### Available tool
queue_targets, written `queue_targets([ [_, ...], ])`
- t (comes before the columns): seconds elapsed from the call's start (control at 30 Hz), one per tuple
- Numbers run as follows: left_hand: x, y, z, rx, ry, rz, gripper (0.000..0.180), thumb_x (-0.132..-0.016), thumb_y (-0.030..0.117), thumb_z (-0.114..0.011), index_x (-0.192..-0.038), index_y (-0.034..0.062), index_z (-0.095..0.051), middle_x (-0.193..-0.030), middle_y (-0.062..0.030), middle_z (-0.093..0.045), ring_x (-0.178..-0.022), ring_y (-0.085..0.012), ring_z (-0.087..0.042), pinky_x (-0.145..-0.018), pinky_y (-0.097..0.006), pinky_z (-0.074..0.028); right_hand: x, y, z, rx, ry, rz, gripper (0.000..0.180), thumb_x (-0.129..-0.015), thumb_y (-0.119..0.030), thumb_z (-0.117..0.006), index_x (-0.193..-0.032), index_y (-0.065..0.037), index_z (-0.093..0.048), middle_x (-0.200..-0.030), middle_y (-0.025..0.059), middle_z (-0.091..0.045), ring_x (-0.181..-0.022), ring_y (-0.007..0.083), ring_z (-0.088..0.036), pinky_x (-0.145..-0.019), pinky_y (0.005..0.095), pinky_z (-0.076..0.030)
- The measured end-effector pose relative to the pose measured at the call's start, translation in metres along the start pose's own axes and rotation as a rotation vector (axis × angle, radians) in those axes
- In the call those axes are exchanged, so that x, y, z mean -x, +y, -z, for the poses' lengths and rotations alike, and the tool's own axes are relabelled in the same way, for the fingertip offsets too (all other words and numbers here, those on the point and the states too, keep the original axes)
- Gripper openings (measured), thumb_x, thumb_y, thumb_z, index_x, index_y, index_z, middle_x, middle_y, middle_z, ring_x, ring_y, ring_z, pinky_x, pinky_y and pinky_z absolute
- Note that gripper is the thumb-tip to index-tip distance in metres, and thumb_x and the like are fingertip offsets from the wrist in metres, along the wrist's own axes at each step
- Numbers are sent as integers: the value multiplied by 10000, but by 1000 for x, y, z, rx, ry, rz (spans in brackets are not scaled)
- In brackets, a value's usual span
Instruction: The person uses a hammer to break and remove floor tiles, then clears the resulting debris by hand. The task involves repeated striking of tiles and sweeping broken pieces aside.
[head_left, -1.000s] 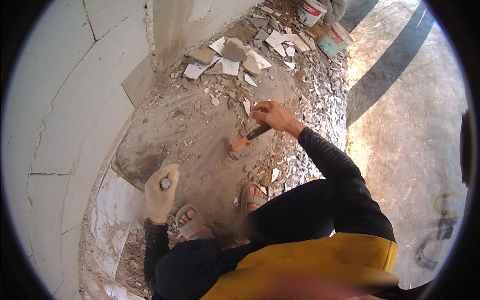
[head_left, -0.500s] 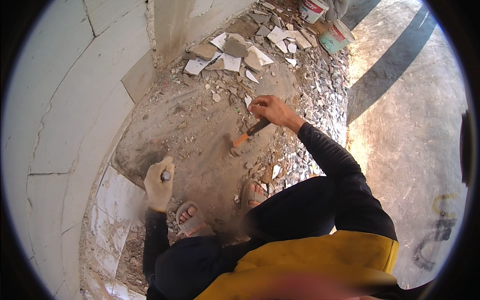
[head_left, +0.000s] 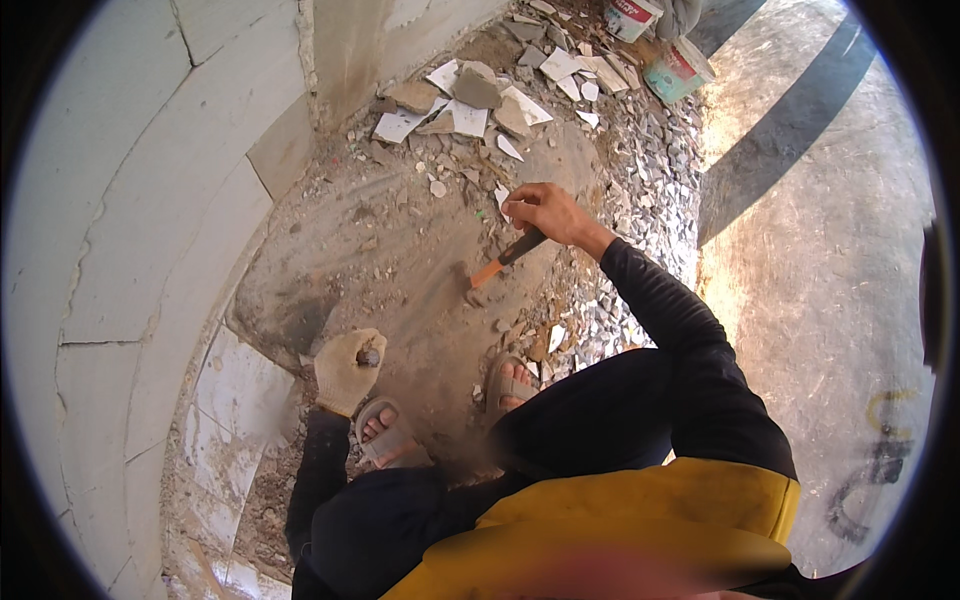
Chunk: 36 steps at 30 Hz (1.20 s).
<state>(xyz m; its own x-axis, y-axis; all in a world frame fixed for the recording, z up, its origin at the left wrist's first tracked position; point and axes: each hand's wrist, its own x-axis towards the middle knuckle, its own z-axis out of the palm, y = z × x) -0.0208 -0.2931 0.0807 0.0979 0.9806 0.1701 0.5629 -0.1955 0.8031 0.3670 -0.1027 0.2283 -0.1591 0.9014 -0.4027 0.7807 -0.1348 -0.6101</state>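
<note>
Chisel, a short dark steel one, stands near upright in the gloved left hand, whose grip is closed round its shank; only the struck end shows, low and left of centre on the floor. No earlier state is relied on.

Floor and room, left to right: a curved wall of large pale tiles fills the left; at its foot one loosened pale tile lies beside the left hand. Bare grey-brown mortar bed, dusty and stripped, occupies the centre. Two feet in grey sandals are planted on it, left and right. A smooth sunlit concrete floor, crossed by a dark band of shadow, lies to the right.

Right hand, bare, grip closed round the dark handle of a hammer with an orange section; its head rests on or just above the mortar, I cannot tell which.

Rubble: a heap of broken white tile pieces and grey lumps at the top centre, too many to count; fine chippings strewn to its right.

Containers: two plastic buckets at the top right, one white with a red and blue label, one with a teal and red label, lying tilted.
</note>
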Motion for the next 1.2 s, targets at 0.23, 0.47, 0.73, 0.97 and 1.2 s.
queue_targets([
  [0.23,-10,1,1,-72,66,-59,52,-928,192,-791,-975,171,-793,-873,-102,-763,-827,-370,-741,-731,-478,-557,-4,14,3,-34,-26,41,411,-1029,-387,-715,-1154,-3,-796,-951,106,-793,-853,189,-773,-807,375,-600],
  [0.47,13,-15,-9,-18,-175,35,254,-835,187,-763,-1083,221,-807,-996,-60,-800,-957,-336,-752,-814,-492,-570,-10,32,8,3,0,16,439,-1072,-456,-702,-1271,-78,-802,-875,42,-738,-830,136,-701,-779,291,-548],
  [0.73,7,-12,-18,-23,-205,76,148,-882,213,-754,-1026,218,-787,-946,-47,-786,-930,-306,-761,-774,-478,-582,14,32,11,172,-140,-108,571,-1061,-499,-693,-1454,-83,-703,-981,82,-773,-788,159,-750,-568,306,-563],
  [0.97,-1,-22,-24,-31,-84,64,200,-896,214,-748,-1090,238,-792,-986,-44,-798,-943,-317,-763,-800,-482,-585,32,32,18,350,-572,-384,519,-970,-276,-792,-1435,-74,-680,-891,62,-754,-614,145,-704,-520,301,-549],
  [1.2,-13,-26,-40,-147,-369,179,235,-954,307,-698,-1160,267,-804,-1001,-62,-816,-949,-326,-782,-815,-497,-586,63,89,-64,819,-511,-69,554,-904,-275,-752,-1418,-123,-610,-1017,278,-756,-984,503,-750,-896,580,-590],
])
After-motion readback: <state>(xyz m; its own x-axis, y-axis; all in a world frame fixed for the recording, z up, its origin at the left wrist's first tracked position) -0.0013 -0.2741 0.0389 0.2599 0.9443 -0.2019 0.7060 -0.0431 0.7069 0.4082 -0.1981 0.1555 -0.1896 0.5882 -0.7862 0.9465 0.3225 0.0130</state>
